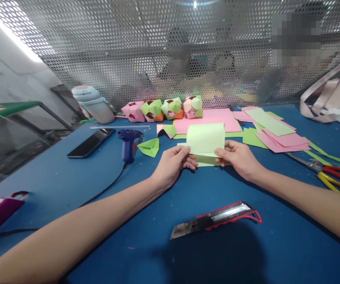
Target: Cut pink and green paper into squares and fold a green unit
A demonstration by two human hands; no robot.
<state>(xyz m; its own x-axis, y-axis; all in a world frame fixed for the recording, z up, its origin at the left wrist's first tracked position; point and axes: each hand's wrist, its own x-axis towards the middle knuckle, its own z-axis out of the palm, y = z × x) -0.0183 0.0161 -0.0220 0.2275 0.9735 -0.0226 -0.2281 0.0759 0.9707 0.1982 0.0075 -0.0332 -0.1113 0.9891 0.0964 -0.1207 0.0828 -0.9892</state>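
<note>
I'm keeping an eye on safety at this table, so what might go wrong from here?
The utility knife lies in front of the person with its blade exposed, so a lowered forearm might brush it. The glue gun's cord passes by the left forearm; a snag could drag the glue gun. The pale green paper, curled over between both hands, might crease crookedly.

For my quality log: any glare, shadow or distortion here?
Head view: the strip light glares at upper left; head view: a dark shadow lies on the blue table at bottom centre; head view: the left forearm looks stretched toward the edge; head view: pixelated patches overlie the perforated panel, while the pale green paper is fairly clear.
</note>
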